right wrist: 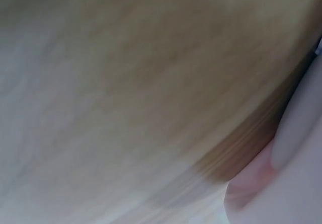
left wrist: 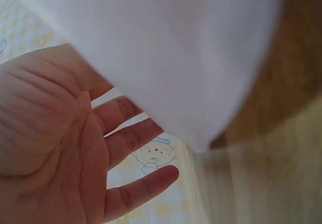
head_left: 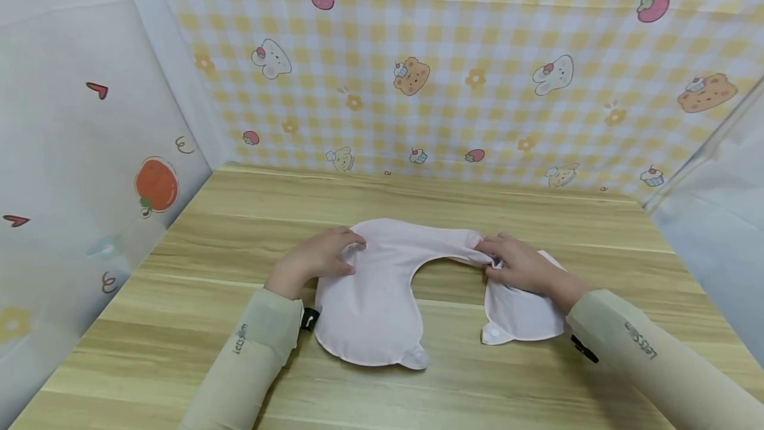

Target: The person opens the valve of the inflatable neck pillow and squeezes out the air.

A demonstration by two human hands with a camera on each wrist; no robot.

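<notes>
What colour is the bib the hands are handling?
Pale pink, plain, with no pattern; the bib shows best in the head view.

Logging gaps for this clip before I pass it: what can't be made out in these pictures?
- Right wrist view: motion blur; only the wooden table and pale cloth at the edge show, no fingers.
- Left wrist view: the pink bib covers the left hand fingertips.
- Head view: whether the right hand pinches or just presses the bib; its own back hides the fingertips.
- Bib snaps: too small.
</notes>
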